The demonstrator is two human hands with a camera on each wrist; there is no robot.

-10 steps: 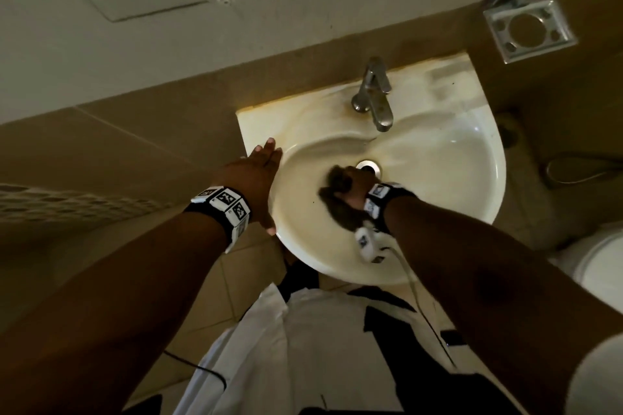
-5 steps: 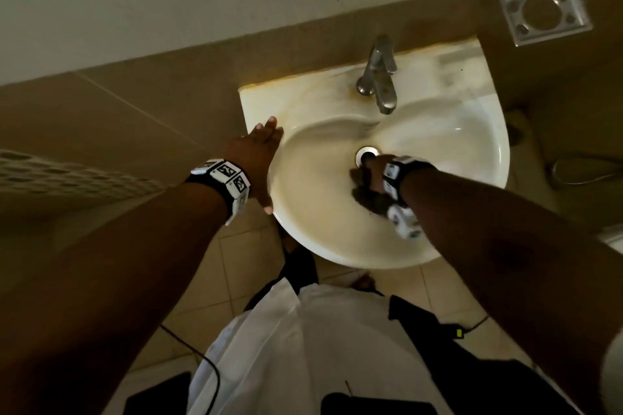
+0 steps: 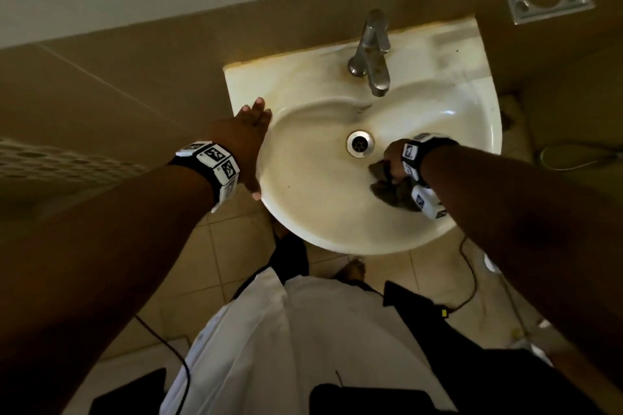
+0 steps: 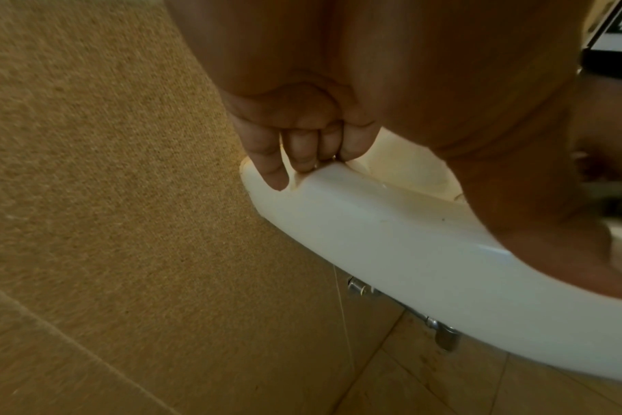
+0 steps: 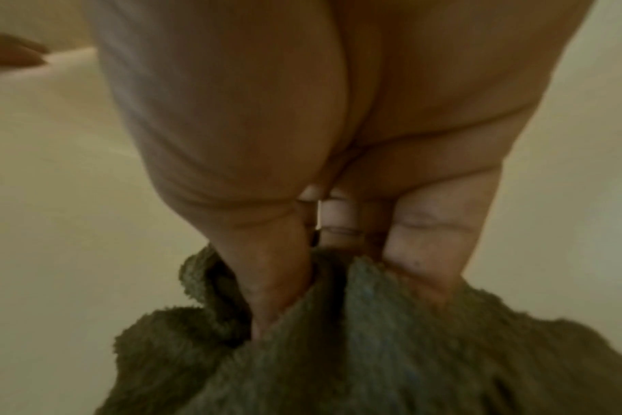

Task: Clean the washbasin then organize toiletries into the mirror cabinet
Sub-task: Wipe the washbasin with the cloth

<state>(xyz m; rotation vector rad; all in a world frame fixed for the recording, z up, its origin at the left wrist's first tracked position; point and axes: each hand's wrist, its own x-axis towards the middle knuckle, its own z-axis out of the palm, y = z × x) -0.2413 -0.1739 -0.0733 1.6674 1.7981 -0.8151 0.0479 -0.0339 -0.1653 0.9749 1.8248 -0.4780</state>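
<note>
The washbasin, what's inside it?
Inside the washbasin is a metal drain, and the right hand grips a dark cloth. The basin beneath the cloth is hidden.

Both bare forearms reach forward and down, each wrist banded with black-and-white marker blocks; the left hand (image 3: 247,141) lies flat along the washbasin (image 3: 478,104) rim, fingers straight and close together, thumb hooked over the near edge; the right hand (image 3: 394,162) is turned palm-down inside the bowl, fingers and thumb bunched into a dark cloth (image 3: 387,192) gripped beneath it.
</note>
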